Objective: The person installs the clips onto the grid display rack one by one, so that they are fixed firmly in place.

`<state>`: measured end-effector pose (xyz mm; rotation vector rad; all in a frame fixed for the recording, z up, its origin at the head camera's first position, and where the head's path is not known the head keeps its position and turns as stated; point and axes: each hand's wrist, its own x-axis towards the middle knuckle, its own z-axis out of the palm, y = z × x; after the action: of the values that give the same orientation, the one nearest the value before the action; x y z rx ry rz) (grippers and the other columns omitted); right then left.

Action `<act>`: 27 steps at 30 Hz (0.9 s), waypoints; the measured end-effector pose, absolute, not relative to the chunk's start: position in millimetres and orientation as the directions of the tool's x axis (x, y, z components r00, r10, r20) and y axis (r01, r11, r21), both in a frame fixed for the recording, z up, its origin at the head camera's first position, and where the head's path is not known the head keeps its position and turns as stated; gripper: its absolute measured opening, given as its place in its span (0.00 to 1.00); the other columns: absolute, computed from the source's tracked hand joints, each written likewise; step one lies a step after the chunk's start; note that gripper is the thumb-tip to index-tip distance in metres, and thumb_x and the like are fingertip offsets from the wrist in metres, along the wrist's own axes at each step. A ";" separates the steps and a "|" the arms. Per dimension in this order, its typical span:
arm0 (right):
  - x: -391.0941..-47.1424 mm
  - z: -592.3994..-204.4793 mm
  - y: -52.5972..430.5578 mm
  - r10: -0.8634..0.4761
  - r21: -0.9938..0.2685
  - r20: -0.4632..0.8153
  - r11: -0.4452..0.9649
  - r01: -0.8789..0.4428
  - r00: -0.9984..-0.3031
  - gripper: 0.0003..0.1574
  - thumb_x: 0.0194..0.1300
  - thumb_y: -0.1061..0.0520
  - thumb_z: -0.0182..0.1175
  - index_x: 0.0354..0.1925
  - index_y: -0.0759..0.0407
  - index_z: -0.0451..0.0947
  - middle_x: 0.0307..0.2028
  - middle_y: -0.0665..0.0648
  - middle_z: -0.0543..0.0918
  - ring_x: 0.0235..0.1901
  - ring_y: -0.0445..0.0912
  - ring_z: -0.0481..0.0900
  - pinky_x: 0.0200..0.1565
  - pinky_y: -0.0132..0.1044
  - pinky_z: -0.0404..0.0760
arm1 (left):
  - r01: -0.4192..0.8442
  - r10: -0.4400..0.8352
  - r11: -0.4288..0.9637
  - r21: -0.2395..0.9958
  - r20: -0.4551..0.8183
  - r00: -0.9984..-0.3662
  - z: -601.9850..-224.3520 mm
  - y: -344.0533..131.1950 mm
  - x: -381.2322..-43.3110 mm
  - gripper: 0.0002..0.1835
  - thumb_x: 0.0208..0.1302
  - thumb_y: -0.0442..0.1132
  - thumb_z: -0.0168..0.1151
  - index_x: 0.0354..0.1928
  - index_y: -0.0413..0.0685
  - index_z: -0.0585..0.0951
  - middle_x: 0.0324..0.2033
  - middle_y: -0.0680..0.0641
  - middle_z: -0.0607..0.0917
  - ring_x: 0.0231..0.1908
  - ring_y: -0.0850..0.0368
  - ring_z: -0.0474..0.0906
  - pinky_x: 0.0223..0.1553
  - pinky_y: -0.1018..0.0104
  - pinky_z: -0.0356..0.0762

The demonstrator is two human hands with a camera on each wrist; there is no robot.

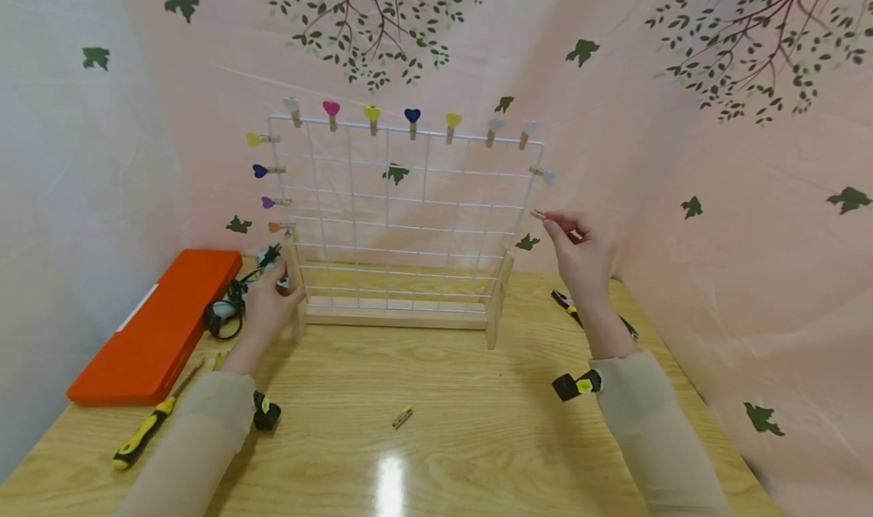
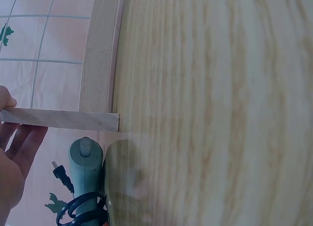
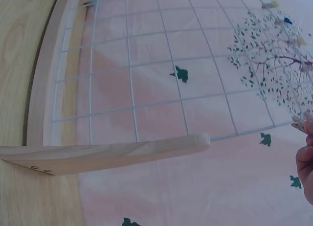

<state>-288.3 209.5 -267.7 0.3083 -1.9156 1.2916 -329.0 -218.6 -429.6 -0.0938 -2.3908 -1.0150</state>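
Observation:
A white wire grid [image 1: 387, 214] stands upright in a wooden stand [image 1: 395, 319]. Heart-topped clothespins line its top edge and left side, and one clothespin [image 1: 537, 171] with a pale heart is clipped high on the right side. My left hand [image 1: 267, 305] grips the stand's left post [image 2: 61, 119], thumb on one face and fingers on the other. Just beyond the grid's right edge, my right hand [image 1: 581, 255] pinches a small wooden clothespin [image 1: 538, 214]. The right wrist view catches that hand only at its edge. Another clothespin [image 1: 402, 418] lies loose on the table.
At left lie an orange case [image 1: 160, 327], a yellow-black screwdriver [image 1: 145, 435] and a pale-green corded tool [image 2: 86, 162] with a black cord, close behind my left hand. Pliers [image 1: 566, 305] lie behind my right forearm. A printed cloth hangs behind the table.

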 end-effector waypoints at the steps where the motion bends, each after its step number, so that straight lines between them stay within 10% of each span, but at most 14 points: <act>1: -291.7 -267.5 210.0 0.236 -0.676 0.720 0.453 -0.582 -0.653 0.11 0.54 0.59 0.63 0.34 0.65 0.82 0.25 0.52 0.79 0.27 0.37 0.76 0.33 0.22 0.75 | 0.262 -0.141 0.716 0.647 0.501 -0.854 -429.8 -218.4 -329.0 0.30 0.55 0.38 0.60 0.61 0.43 0.66 0.42 0.37 0.78 0.27 0.48 0.77 0.25 0.55 0.76; 27: -315.5 -264.6 201.3 0.252 -0.646 0.756 0.433 -0.628 -0.604 0.12 0.52 0.60 0.64 0.36 0.67 0.81 0.30 0.61 0.81 0.29 0.39 0.74 0.27 0.23 0.71 | 0.267 -0.160 0.731 0.628 0.538 -0.827 -431.1 -215.9 -327.2 0.27 0.54 0.37 0.60 0.59 0.42 0.70 0.43 0.38 0.80 0.26 0.49 0.77 0.24 0.58 0.75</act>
<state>-315.5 201.3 -264.6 0.3217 -1.8292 1.2915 -327.2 -215.9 -431.1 -0.0807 -2.3537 -0.9738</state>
